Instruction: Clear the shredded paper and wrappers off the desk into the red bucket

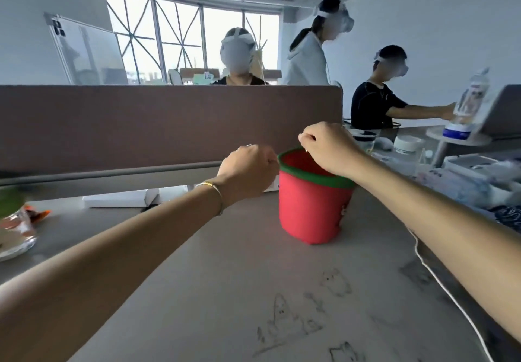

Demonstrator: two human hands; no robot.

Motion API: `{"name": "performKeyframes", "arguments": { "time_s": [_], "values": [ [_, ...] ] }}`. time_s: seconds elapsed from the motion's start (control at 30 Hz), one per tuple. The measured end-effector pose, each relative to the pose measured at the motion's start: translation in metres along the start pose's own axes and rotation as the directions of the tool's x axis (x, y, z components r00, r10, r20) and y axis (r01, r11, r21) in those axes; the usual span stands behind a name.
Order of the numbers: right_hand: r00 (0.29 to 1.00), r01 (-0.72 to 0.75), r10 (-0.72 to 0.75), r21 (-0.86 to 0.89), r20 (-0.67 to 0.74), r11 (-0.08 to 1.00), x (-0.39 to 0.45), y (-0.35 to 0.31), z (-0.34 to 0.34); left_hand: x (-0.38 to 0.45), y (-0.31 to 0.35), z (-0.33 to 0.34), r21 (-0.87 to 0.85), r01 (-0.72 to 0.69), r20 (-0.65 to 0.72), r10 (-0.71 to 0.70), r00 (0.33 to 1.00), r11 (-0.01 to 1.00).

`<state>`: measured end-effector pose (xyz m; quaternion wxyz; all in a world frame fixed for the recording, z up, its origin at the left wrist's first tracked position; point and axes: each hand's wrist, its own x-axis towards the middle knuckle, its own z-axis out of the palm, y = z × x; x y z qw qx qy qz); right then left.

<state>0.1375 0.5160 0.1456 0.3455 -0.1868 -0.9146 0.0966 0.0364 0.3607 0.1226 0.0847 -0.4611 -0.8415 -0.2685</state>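
The red bucket (310, 209) with a green rim stands on the grey desk (225, 277), just beyond the middle. My left hand (248, 173) is a closed fist against the bucket's left rim; its fingers are hidden, so I cannot see whether it holds anything. My right hand (328, 147) hovers over the bucket's opening with fingers curled and pinched downward, a tiny orange speck just under them. An orange wrapper (38, 215) lies at the far left of the desk. No shredded paper shows on the desk surface.
A brown partition (169, 125) walls off the desk's far side, with a white box (121, 201) below it. A glass jar (17, 229) sits at the left edge. A white cable (439, 280) and clutter lie at the right. People sit beyond.
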Motion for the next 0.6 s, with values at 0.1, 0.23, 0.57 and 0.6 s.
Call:
{"name": "performKeyframes", "arguments": {
  "time_s": [0.1, 0.23, 0.57, 0.6],
  "values": [
    [0.993, -0.056, 0.059, -0.038, 0.102, 0.998, 0.008, 0.018, 0.000, 0.017, 0.002, 0.006, 0.042, 0.018, 0.004, -0.019, 1.000, 0.999],
    [0.964, -0.056, 0.086, -0.126, 0.251, 0.990, 0.012, 0.032, 0.001, 0.028, 0.004, 0.008, 0.045, 0.040, -0.025, -0.038, 0.999, 0.998],
    [0.924, 0.009, 0.116, -0.324, 0.365, 0.946, 0.011, 0.026, 0.007, 0.034, -0.004, 0.009, 0.035, 0.064, -0.063, -0.062, 0.996, 0.997],
    [0.920, 0.017, 0.117, -0.335, 0.374, 0.942, 0.011, 0.025, 0.005, 0.033, -0.004, 0.008, 0.034, 0.080, -0.077, -0.078, 0.994, 0.996]
  ]
}}
